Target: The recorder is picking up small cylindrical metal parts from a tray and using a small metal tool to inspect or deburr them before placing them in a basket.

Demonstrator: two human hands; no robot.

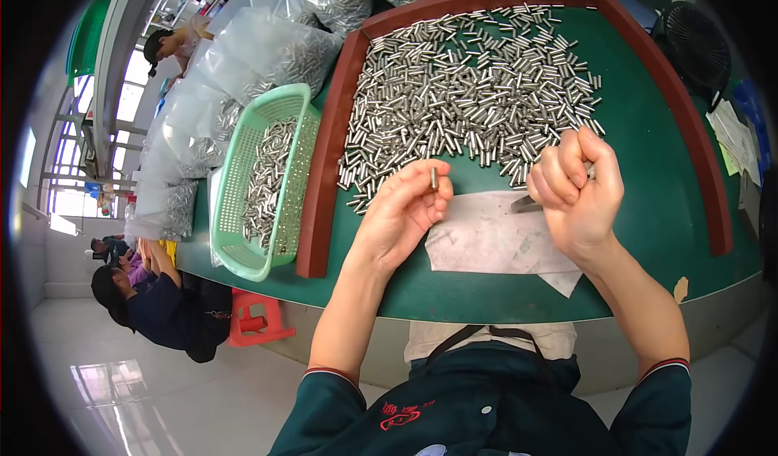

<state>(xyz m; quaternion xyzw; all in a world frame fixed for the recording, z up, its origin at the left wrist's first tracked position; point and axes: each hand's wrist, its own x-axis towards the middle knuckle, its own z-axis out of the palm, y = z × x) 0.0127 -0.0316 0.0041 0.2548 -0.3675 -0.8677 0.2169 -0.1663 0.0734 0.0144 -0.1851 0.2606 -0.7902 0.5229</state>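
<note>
My left hand (403, 211) pinches a short metal pin (433, 179) between thumb and fingertips, its other fingers loosely curled. To its right, my right hand (580, 190) is closed in a fist around a dark grey tool (525, 205), of which a flat end juts out toward the left; the rest is hidden in the palm. Below and between both hands lies a stained pale cloth (490, 241) on the green tabletop. Just beyond them spreads a large heap of shiny metal pins (462, 91).
A red-brown wooden border (328, 140) frames the heap. Left of it stands a green plastic basket (261, 271) holding more pins. Clear bags of pins (279, 51) line the far left side. A black fan (694, 42) sits at the far right. Other people are seated at left, near a red stool (267, 322).
</note>
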